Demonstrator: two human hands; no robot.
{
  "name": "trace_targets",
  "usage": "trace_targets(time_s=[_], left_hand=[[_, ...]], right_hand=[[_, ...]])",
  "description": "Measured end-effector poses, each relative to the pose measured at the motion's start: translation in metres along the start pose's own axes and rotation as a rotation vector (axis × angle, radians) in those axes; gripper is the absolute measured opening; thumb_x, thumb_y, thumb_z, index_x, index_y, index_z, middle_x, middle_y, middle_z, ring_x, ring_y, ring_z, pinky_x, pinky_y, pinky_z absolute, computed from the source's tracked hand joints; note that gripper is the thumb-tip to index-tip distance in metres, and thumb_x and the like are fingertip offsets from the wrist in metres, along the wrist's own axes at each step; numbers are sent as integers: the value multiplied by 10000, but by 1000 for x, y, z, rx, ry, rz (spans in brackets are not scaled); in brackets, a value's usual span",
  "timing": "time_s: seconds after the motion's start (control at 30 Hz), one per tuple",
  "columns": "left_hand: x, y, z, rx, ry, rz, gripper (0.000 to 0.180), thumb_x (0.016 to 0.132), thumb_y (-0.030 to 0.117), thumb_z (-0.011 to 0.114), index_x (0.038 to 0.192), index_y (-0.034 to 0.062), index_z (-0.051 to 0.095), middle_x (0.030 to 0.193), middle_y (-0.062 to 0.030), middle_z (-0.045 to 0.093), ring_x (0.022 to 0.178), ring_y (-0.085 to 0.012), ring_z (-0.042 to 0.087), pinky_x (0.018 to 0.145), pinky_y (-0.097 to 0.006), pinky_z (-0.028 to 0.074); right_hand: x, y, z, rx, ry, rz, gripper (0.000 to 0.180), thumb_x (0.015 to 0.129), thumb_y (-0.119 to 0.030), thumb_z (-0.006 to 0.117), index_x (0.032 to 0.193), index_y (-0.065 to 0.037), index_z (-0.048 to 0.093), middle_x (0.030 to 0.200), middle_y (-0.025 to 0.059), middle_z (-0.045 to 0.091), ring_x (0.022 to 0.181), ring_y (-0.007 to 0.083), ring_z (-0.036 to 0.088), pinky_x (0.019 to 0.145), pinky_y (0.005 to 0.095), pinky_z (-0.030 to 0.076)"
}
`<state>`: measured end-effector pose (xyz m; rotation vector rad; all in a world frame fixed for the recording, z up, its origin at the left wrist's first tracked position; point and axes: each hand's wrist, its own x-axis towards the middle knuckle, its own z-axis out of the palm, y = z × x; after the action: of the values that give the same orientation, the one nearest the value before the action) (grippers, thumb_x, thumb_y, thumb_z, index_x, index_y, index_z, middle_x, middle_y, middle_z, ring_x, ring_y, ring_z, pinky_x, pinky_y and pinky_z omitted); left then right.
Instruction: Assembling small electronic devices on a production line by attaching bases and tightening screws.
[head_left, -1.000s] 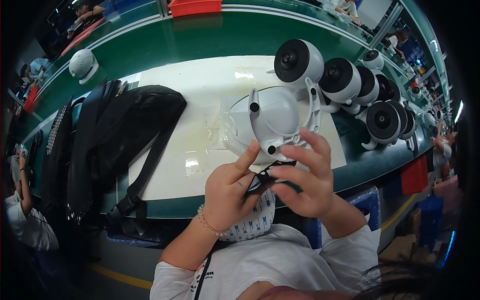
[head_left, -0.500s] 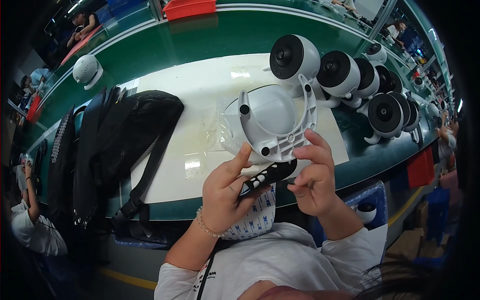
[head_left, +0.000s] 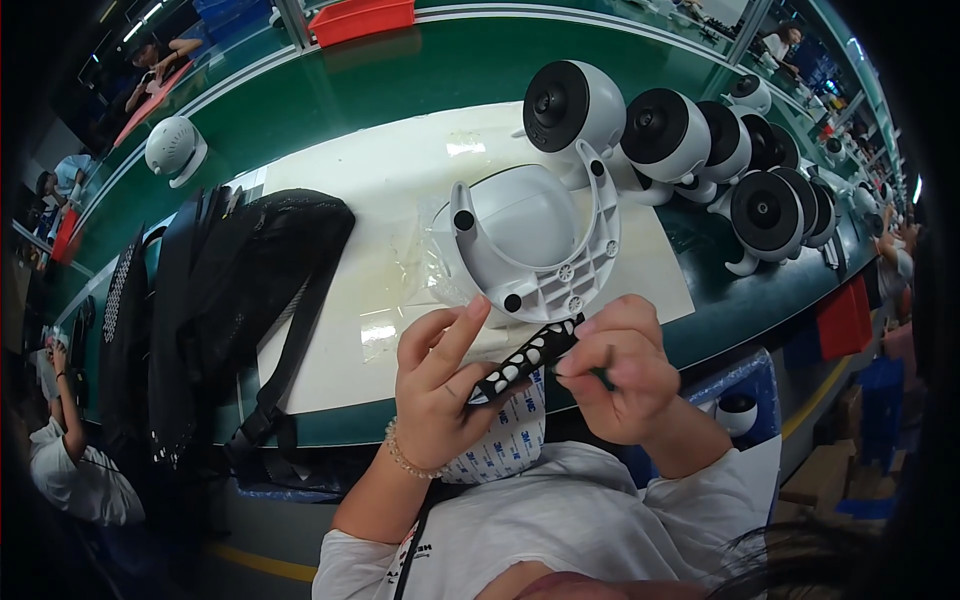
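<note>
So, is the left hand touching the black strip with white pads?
Touching. The head view shows the left hand with its fingers closed around one end of the black strip with white pads; the right hand pinches the other end.

The clear plastic bag [head_left: 420,265] lies flat and crinkled on the white mat [head_left: 400,180], just left of the white dome housing [head_left: 530,240], partly under its rim. Below the housing, the black strip [head_left: 525,358] with 2 rows of small white pads runs slanted between the hands, its upper end touching the housing's rim; the left hand [head_left: 440,385] supports its lower end and the right hand [head_left: 615,370] pinches its upper end. Below the strip, well under the housing, hangs a white sheet [head_left: 510,440] printed with repeated small blue marks, curved along its lower edge.
</note>
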<state>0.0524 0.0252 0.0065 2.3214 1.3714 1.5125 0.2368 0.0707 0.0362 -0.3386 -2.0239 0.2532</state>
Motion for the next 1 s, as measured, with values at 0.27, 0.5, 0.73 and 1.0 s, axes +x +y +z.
trace_targets(time_s=[0.27, 0.5, 0.73, 1.0], left_hand=[[-2, 1, 0, -24, 6, -29, 218, 577, 112, 746, 713, 23, 600, 1266, -143, 500, 1061, -336, 487, 833, -370, 436], [-3, 0, 1, 0, 47, 11, 248, 552, 75, 754, 705, 8, 570, 1235, -148, 522, 1059, -347, 500, 783, -360, 458], [2, 0, 2, 36, -47, 12, 264, 554, 70, 761, 768, 32, 610, 1305, -150, 462, 1046, -349, 484, 842, -386, 418], [3, -1, 5, 49, 10, 25, 229, 547, 91, 744, 644, -1, 558, 1233, -81, 534, 908, -280, 554, 740, -347, 430]], right_hand=[[-12, -5, 9, 106, -143, -110, 434, 687, 9, 643, 1061, -189, 549, 1096, 82, 505, 897, 216, 564, 683, 324, 435], [1, 2, 3, 124, -58, 10, 414, 737, 109, 591, 1089, -10, 410, 923, 112, 525, 758, 200, 573, 542, 261, 437], [15, 25, -2, 235, 61, 293, 724, 779, 143, 530, 1366, -84, 172, 1092, 130, 459, 841, 152, 571, 669, 216, 443], [16, 25, 1, 320, 136, 379, 719, 777, 137, 539, 1360, -78, 177, 1097, 120, 437, 854, 142, 574, 701, 211, 456]])
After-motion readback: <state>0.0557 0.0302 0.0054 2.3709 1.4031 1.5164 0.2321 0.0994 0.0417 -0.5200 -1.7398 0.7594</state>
